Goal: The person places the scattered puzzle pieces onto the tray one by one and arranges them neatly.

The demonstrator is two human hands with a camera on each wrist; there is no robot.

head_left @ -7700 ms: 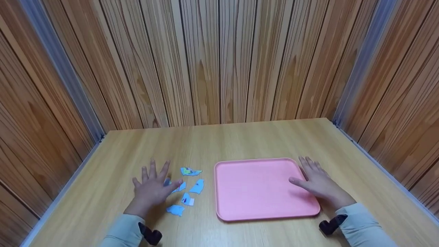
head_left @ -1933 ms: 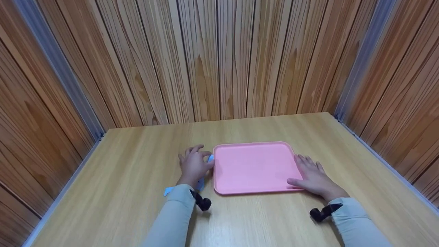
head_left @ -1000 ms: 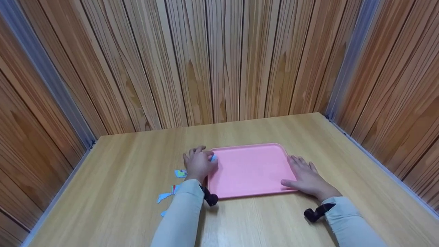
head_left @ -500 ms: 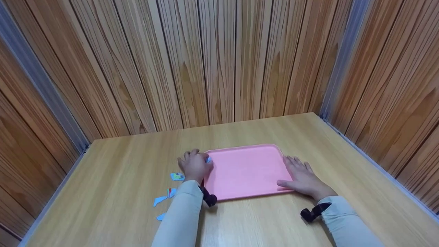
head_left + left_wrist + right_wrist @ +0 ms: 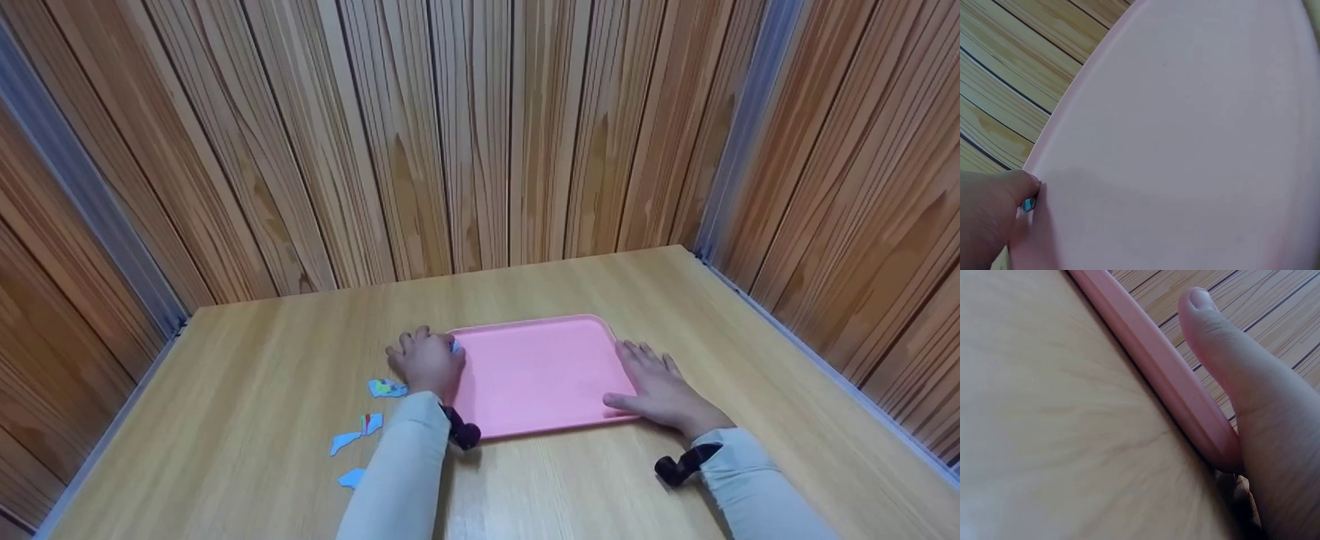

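Observation:
A pink rectangular tray (image 5: 540,379) lies on the table between both hands. At its far left corner my left hand (image 5: 427,365) pinches a small blue paper piece (image 5: 1028,204) over the rim; most of that piece is hidden by the thumb and fingers. My right hand (image 5: 664,394) rests along the tray's right side, fingers straight and the thumb over the near right corner. Left of the tray lie ragged blue paper pieces: one with a yellow-green print (image 5: 385,388), one with a red mark (image 5: 372,424), a narrow plain one (image 5: 345,442) and another piece (image 5: 351,478) partly behind the left sleeve.
The wooden table (image 5: 555,487) carries the tray and the paper pieces. Wood-plank walls (image 5: 480,135) enclose its back and both sides. A black wrist camera (image 5: 463,433) on the left wrist overlaps the tray's near left corner in the head view.
Since the oldest frame the left hand has gone from lying spread beside the pieces to pinching one at the tray. The tray has shifted away from the person. Recently both hands barely move.

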